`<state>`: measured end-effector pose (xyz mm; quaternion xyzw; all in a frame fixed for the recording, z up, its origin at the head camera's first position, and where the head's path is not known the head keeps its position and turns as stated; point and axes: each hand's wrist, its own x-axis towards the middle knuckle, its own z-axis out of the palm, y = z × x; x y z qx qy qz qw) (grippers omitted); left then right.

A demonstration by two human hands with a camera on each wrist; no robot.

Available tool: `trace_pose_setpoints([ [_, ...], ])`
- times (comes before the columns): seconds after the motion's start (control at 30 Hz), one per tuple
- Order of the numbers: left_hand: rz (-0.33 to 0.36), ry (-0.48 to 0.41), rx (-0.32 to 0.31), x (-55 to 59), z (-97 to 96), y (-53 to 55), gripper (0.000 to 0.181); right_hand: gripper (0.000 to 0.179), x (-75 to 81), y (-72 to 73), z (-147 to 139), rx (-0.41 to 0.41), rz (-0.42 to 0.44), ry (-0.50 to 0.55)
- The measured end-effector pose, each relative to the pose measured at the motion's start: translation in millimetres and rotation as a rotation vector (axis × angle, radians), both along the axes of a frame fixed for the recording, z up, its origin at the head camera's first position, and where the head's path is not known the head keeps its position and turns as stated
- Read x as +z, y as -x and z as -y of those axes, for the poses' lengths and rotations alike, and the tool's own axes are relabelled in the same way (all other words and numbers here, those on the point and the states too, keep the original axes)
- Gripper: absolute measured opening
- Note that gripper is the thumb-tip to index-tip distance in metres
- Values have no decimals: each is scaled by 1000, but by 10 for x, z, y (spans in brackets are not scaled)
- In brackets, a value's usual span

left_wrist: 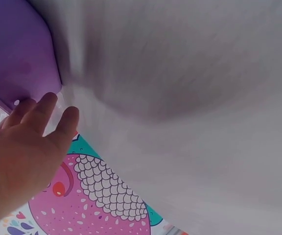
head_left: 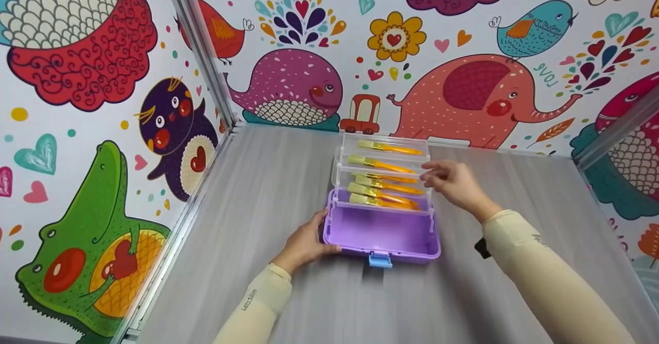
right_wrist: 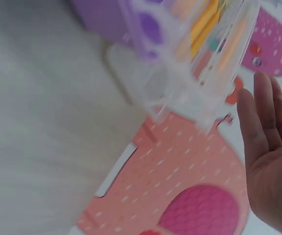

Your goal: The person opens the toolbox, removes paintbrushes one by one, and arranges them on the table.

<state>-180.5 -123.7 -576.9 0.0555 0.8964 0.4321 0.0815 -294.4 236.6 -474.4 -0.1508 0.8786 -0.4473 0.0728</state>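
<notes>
In the head view, your left hand (head_left: pixel 305 242) is bearing on the near left corner of the purple box (head_left: pixel 381 233), its thumb lying along the front rim and its fingers meeting the side wall. The box is standing unlidded on the grey table (head_left: pixel 242 230), its blue latch (head_left: pixel 380 260) facing you. Clear trays (head_left: pixel 342 151) are rising in steps behind its interior, and yellow-handled brushes (head_left: pixel 397 149) are lying in them. Your right hand (head_left: pixel 453 182) is hovering at the trays' right edge, loosely bent and holding nothing; you are leaving contact there impossible to tell. In the left wrist view, your left fingers are spreading, fairly straight, against the box's outer wall. In the right wrist view, your right fingers are extending without any grip beside the blurred trays, and the printed wall (right_wrist: pixel 204 156) is showing behind.
</notes>
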Motion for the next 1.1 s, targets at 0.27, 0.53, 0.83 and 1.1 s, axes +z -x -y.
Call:
trace_pose_setpoints([
  [0.27,4,-5,4,-28,-24,0,104,27,-98,-79,356,129,-92,-214],
  [0.53,32,11,19,-2,-23,-9,104,27,-250,-68,528,208,-199,-285],
  [0.83,4,-4,5,-1,-1,-14,104,27,-420,-10,658,230,-273,-368],
  [1.1,-30,21,-12,1,8,-3,102,21,-498,26,717,254,-340,-431],
])
